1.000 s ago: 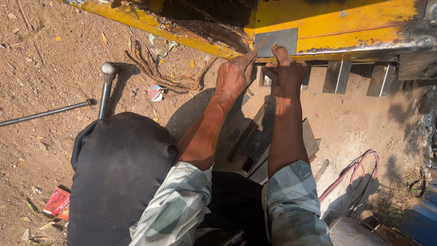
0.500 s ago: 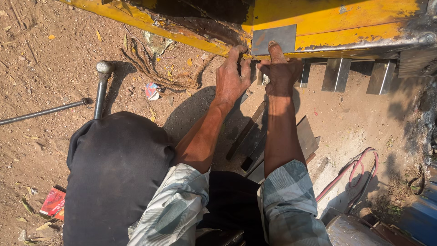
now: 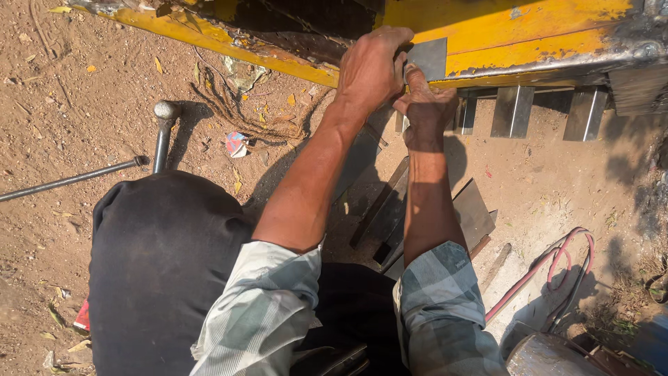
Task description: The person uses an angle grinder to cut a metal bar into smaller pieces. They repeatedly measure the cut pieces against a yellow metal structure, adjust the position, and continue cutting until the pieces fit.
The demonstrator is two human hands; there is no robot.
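Left grip (image 3: 372,69) clamps grey plate (image 3: 426,59) flat on yellow frame (image 3: 529,35); right grip (image 3: 426,108) pinches its lower edge. Risk: plate slides down the slick paint, nothing under it but dirt (image 3: 543,188).

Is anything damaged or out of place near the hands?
Yes. The yellow metal body has a torn, rusted edge beside the left hand. Loose metal plates lie scattered on the dirt below.

plate (image 3: 428,58): matt grey metal | beam (image 3: 529,31): chipped yellow paint, rusty
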